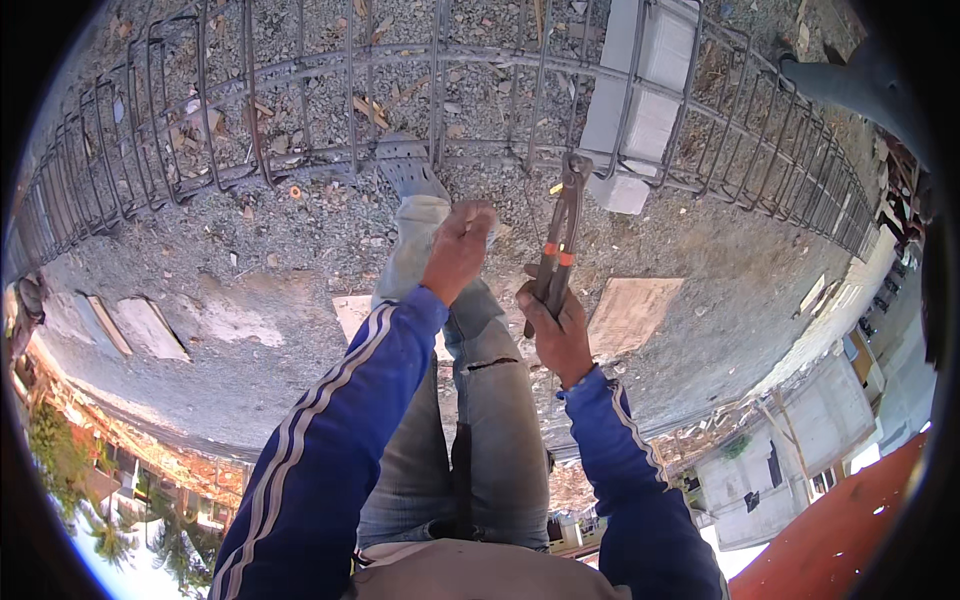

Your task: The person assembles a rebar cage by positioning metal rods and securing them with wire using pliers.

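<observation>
My right hand [557, 330] grips the handles of long steel pincers [562, 225] with orange bands, their jaws raised toward a bar of the rebar cage [300, 110]. My left hand [460, 245] is closed in a fist just left of the pincers, near a thin tie wire; whether it pinches the wire I cannot tell. Both sleeves are blue with white stripes. My leg in grey jeans [480, 370] stretches out below the hands, the foot resting on the cage.
The long rebar cage curves across gravel ground littered with wood scraps. A grey concrete block [640, 100] lies under the cage at upper right. Flat boards [630, 310] lie on the slab. Rooftops and trees show past the slab edge below.
</observation>
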`<state>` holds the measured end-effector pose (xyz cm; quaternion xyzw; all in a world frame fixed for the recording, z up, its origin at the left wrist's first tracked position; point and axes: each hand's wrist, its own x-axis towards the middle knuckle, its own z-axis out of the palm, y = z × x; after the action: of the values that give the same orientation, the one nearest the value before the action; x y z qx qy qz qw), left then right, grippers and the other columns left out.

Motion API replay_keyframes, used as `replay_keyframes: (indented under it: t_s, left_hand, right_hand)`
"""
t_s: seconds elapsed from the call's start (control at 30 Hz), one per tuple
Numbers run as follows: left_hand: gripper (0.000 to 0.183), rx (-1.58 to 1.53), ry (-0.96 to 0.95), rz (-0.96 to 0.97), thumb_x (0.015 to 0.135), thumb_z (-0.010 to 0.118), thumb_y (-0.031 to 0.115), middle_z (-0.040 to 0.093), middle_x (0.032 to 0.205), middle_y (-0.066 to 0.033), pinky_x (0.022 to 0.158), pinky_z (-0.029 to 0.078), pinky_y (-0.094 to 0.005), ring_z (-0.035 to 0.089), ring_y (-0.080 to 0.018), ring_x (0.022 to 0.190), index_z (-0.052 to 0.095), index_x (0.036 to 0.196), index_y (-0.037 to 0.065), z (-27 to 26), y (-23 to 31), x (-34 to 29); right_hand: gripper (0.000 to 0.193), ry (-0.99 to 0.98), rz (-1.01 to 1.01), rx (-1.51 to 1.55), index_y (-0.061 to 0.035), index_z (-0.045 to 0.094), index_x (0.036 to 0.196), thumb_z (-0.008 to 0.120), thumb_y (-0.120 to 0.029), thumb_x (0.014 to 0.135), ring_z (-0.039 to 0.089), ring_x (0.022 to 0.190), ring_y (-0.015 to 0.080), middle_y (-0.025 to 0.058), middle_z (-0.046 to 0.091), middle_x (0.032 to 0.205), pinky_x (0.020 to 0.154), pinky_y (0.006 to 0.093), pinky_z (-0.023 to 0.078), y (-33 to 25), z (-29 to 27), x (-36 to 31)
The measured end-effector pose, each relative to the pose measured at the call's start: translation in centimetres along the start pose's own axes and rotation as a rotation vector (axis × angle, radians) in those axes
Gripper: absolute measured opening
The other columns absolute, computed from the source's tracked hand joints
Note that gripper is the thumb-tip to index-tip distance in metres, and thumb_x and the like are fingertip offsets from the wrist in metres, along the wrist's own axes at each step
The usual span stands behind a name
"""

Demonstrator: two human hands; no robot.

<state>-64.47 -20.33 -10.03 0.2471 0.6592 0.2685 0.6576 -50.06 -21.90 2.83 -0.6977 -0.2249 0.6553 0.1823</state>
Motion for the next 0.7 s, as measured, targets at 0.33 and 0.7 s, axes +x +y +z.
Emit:
replay_keyframes:
  t_s: [0.33,0.7]
  left_hand:
    - [0.029,0.242,-0.042,0.039,0.095,0.054,0.027,0.062,0.073,-0.002,0.059,0.043,-0.0281,0.053,-0.0101,0.064,0.062,0.081,0.003,3.9,1.3,1.4]
    - [0.032,0.019,-0.187,-0.144,0.097,0.051,0.03,0.042,0.061,0.005,0.048,0.027,-0.0236,0.035,-0.0043,0.055,0.061,0.082,0.004,1.2,-0.1,1.2]
  right_hand:
    - [0.07,-0.069,0.089,-0.527,0.0007,0.038,0.139,0.067,-0.024,0.08,0.059,0.1,0.0281,0.0179,0.061,0.113,0.091,0.0352,0.044,6.5,-10.9,4.4]
    - [0.065,-0.273,0.236,-0.067,-0.0022,0.041,0.139,0.067,-0.019,0.081,0.057,0.092,0.0197,0.0107,0.061,0.104,0.081,0.0335,0.046,3.9,-8.1,5.0]
